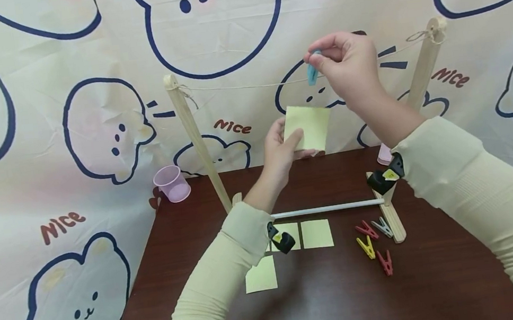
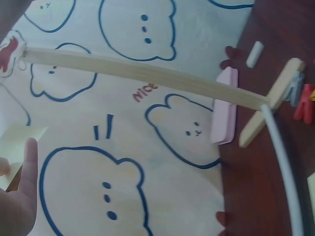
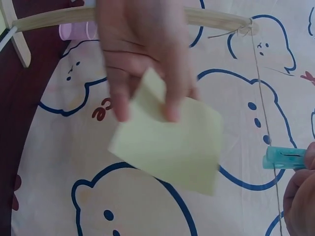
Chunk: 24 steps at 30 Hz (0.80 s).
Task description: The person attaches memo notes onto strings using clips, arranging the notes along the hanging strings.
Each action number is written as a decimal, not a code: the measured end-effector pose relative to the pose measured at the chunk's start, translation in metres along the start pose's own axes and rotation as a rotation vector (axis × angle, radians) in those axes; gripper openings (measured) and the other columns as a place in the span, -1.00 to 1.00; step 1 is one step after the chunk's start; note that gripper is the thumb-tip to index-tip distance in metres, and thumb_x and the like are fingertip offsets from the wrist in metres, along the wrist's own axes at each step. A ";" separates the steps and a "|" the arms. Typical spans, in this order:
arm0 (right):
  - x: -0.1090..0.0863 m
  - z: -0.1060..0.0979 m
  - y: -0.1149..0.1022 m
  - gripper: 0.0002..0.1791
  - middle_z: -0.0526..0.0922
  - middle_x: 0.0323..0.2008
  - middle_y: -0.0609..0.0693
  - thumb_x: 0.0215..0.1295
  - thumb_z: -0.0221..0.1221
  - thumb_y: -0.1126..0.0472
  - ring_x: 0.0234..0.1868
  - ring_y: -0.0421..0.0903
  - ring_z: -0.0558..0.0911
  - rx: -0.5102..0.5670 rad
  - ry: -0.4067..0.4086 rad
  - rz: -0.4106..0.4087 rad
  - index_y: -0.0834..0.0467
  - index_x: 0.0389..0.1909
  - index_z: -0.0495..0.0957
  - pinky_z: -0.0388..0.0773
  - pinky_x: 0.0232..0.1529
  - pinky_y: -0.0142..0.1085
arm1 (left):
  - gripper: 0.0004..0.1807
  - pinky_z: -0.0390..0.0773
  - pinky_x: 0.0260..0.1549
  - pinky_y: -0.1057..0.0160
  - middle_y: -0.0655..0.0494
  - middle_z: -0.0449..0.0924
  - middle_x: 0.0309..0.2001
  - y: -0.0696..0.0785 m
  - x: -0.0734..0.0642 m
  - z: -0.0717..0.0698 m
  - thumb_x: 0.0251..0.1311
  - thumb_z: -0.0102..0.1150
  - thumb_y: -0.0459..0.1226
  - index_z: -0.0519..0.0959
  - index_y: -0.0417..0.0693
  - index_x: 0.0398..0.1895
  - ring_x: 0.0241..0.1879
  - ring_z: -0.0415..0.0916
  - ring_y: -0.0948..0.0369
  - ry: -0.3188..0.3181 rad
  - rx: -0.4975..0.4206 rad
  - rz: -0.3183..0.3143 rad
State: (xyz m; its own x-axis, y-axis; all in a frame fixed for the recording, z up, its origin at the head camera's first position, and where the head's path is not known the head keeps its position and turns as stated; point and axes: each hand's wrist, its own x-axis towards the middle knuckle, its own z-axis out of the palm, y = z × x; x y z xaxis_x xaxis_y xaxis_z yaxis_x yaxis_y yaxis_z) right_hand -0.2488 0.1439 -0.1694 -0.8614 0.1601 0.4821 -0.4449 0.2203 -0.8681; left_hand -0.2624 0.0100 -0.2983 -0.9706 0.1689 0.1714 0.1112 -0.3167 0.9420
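Observation:
My left hand (image 1: 278,149) pinches a pale yellow sticky note (image 1: 308,126) between thumb and fingers, holding it up just below the string (image 1: 238,86). In my right hand (image 1: 354,65) a light blue clothespin (image 1: 313,72) is gripped by thumb and fingertips, its nose pointing down at the string. From the right wrist view, the clothespin (image 3: 283,158) overlaps the string (image 3: 260,78), while the note (image 3: 172,140) hangs apart from it. Only the left hand's fingers (image 2: 29,169) and part of the note (image 2: 12,142) show in the left wrist view.
Two wooden posts (image 1: 196,140) carry the string, with a white rod (image 1: 330,208) low between them. Several sticky notes (image 1: 317,233) lie on the dark table (image 1: 331,300). Red, yellow and grey clothespins (image 1: 368,247) lie at the right. A purple cup (image 1: 173,185) stands back left.

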 end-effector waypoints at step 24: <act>-0.003 -0.004 0.010 -0.59 0.65 -0.13 0.06 0.21 0.21 0.16 -0.26 -0.18 0.61 -0.125 -0.181 0.122 0.11 0.10 0.52 0.55 -0.37 -0.46 | -0.62 0.61 -0.38 0.13 -0.13 0.45 -0.05 0.022 0.005 0.016 0.26 0.04 -0.41 0.30 -0.15 0.14 -0.08 0.53 -0.02 -0.065 -0.113 0.069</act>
State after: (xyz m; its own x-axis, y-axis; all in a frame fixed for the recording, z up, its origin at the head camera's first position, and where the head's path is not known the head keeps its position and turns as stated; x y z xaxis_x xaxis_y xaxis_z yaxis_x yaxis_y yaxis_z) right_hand -0.2492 0.1490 -0.1790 -0.9417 0.0204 0.3357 -0.3108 0.3292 -0.8917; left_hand -0.2617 0.0188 -0.2716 -0.9454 0.2019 0.2559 0.1485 -0.4321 0.8895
